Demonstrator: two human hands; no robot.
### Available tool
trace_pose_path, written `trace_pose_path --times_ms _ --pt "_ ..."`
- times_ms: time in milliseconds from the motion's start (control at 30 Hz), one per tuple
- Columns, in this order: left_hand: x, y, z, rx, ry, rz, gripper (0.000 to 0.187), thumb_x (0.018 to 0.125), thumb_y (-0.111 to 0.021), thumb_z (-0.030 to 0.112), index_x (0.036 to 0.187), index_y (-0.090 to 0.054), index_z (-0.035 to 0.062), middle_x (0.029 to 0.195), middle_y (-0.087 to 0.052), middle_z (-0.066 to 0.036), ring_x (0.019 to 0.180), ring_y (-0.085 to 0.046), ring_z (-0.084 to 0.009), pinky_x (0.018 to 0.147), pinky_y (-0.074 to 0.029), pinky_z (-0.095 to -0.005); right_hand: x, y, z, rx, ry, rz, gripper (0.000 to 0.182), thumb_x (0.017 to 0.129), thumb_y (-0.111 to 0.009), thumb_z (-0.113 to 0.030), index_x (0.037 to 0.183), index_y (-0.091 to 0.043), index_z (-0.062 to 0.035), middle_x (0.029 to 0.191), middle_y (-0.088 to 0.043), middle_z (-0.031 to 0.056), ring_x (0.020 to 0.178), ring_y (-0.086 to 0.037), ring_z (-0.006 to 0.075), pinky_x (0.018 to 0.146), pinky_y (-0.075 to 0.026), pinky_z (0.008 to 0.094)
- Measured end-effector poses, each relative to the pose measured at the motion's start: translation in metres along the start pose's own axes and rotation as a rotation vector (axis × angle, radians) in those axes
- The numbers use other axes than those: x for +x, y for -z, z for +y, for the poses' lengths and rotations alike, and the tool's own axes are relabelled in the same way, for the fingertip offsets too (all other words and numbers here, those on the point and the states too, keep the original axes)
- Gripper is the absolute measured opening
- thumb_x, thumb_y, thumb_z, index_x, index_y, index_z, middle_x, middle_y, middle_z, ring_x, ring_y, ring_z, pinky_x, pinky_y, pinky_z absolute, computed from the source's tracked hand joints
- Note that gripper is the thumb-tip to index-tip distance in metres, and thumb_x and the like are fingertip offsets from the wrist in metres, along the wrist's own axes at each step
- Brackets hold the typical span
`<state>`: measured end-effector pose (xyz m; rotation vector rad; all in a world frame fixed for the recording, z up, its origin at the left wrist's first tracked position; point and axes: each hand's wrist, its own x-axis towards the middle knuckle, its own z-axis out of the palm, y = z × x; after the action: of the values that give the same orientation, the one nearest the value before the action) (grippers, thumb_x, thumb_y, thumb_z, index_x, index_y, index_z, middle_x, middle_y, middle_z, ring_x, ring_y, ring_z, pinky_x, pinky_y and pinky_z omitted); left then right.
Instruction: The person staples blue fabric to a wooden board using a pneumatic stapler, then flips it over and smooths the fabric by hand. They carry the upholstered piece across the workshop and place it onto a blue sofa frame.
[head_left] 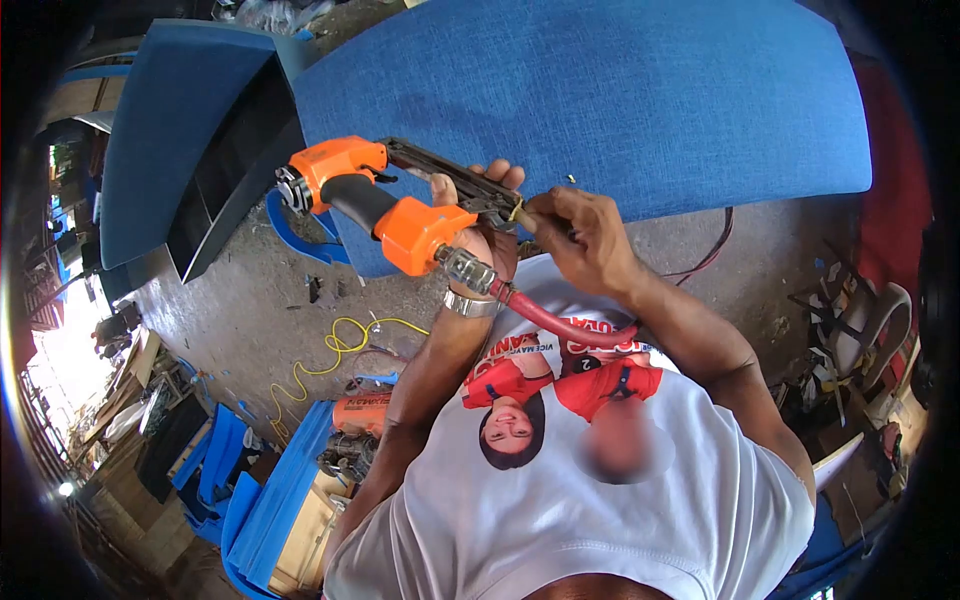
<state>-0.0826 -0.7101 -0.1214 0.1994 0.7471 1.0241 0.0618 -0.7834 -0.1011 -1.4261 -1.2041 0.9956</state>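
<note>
An orange and black pneumatic staple gun (362, 205) is held up in front of my chest, tilted, its long dark magazine (440, 172) pointing toward my right hand. My left hand (503, 250), with a metal watch (470, 304) at the wrist, wraps round the magazine from below, thumb and fingertips showing on either side. Thumb and fingers of my right hand (580, 235) pinch together at the magazine's end, by a small brass-coloured piece (517, 212). What exactly sits between those fingertips is partly hidden. A red air hose (570, 330) runs from the gun's handle across my shirt.
A large blue fabric-covered panel (620, 100) lies just beyond my hands. To the left stands a dark blue upholstered piece (180, 130). A yellow hose (335, 345) coils on the concrete floor (220, 320). Blue-covered wooden parts (275, 500) and a chair (880, 325) stand at the sides.
</note>
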Motion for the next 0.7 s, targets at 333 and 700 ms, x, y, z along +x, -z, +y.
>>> trace_pose_path --times_ms 333,700 --pt "0.002 0.011 0.003 0.012 0.021 -0.026 0.047 0.102 -0.061 0.048 0.113 -0.059 0.0026 0.107 -0.069 -0.016 0.099 -0.07 -0.0298 0.087 -0.06 -0.0427 0.005 0.001 0.026 0.031 0.217 -0.083 0.015 0.086 -0.071 -0.003 0.1 -0.069 0.0 0.083 -0.064 0.0162 0.073 -0.064 0.0348 0.064 -0.051 0.0406" --pt "-0.018 0.016 0.012 0.113 0.117 0.024 0.049 0.101 -0.06 0.052 0.111 -0.061 0.0037 0.103 -0.073 -0.018 0.095 -0.073 -0.032 0.083 -0.062 -0.0437 0.007 -0.004 0.011 -0.193 0.524 0.016 0.02 0.083 -0.071 0.002 0.101 -0.067 -0.0036 0.089 -0.065 0.0135 0.074 -0.064 0.0336 0.064 -0.053 0.0397"
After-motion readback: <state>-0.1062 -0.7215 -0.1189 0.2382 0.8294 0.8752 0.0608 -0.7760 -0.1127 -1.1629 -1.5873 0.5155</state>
